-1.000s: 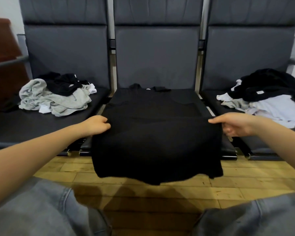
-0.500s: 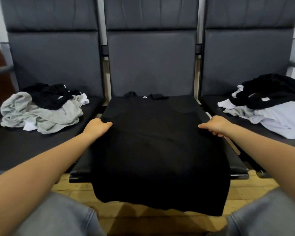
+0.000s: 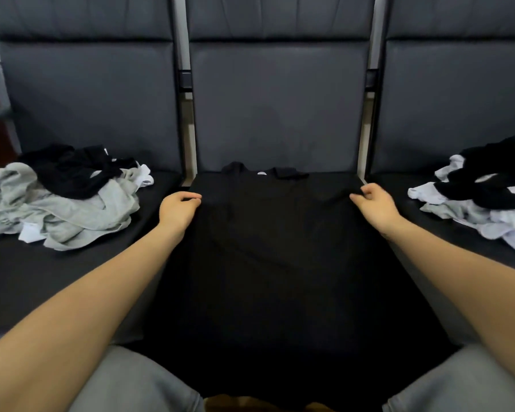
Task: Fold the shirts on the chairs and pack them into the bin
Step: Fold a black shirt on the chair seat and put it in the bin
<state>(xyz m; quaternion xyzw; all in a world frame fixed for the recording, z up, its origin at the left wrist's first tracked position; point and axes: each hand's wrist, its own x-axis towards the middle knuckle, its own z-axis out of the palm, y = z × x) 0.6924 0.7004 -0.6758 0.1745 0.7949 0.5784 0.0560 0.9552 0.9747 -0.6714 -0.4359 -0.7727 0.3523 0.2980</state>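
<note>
Your black shirt (image 3: 280,248) lies flat on the middle chair (image 3: 277,108), collar at the backrest, hem hanging over the front edge. Crumpled grey-black pile (image 3: 57,200) sits on the left seat, white-black pile (image 3: 488,197) on the right.

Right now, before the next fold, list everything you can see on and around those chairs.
black shirt: one, black, spread flat on the middle seat, collar toward the backrest, hem hanging over the front edge.
left clothes pile: one heap, grey, black and white garments, crumpled on the left seat.
right clothes pile: one heap, black and white garments, on the right seat, partly cut off by the frame.
chairs: three, dark grey padded, joined in a row.
floor: wooden, a sliver below the hem.
trouser legs: two, grey, bottom corners.
left hand: pinches the shirt's left edge.
right hand: pinches the shirt's right edge.
</note>
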